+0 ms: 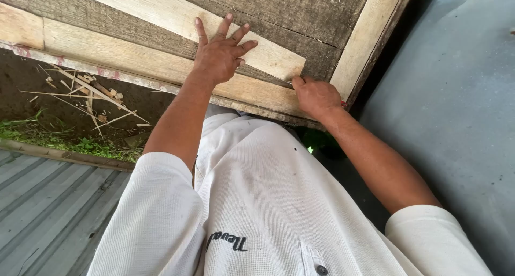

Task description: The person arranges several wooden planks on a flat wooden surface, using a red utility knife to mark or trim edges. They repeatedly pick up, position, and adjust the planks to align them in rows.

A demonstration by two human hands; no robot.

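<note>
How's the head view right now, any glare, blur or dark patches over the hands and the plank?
Head view: even daylight, no glare; left hand flat on the pale plank and right hand at its end are both sharp. The gap under the frame beside the right hand is deep shadow, nothing readable there. Wide-lens tilt skews the edges; the shirt is slightly soft.

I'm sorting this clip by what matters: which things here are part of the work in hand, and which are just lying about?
In the work:
- pale wooden strip, pressed flat by the left hand
- right hand, at the strip's end
- wooden frame under the strip

Lying about:
- wood splinters on the soil
- grass
- corrugated sheet
</note>
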